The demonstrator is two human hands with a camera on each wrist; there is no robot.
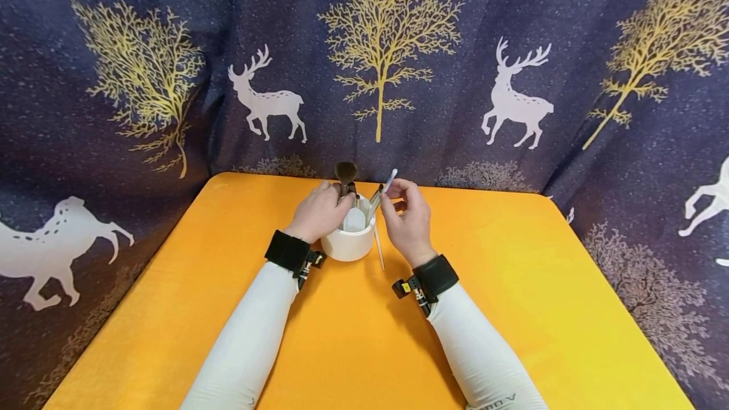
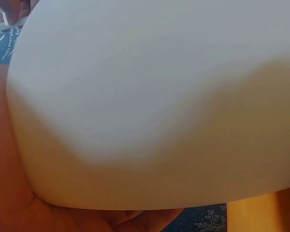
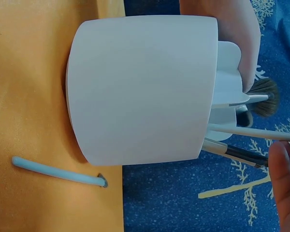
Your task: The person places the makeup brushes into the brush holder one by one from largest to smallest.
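Observation:
A white round brush holder (image 1: pixel 347 247) with inner dividers carries several makeup brushes, among them a fluffy dark one (image 1: pixel 345 173). My left hand (image 1: pixel 320 212) grips the holder from its left side; the holder's wall (image 2: pixel 135 96) fills most of the left wrist view. Between thumb and fingers, my right hand (image 1: pixel 411 217) pinches a slim white stick (image 3: pixel 253 133), probably a brush handle, whose lower end goes into the holder. Its far end is hidden inside. Beside it leans a brush with a dark section (image 3: pixel 246 155).
Right of the holder, a thin pale brush (image 3: pixel 58 171) with a small dark tip lies on the orange-covered table (image 1: pixel 319 347). Behind the table's far edge hangs a dark blue curtain (image 1: pixel 421 112) printed with deer and trees.

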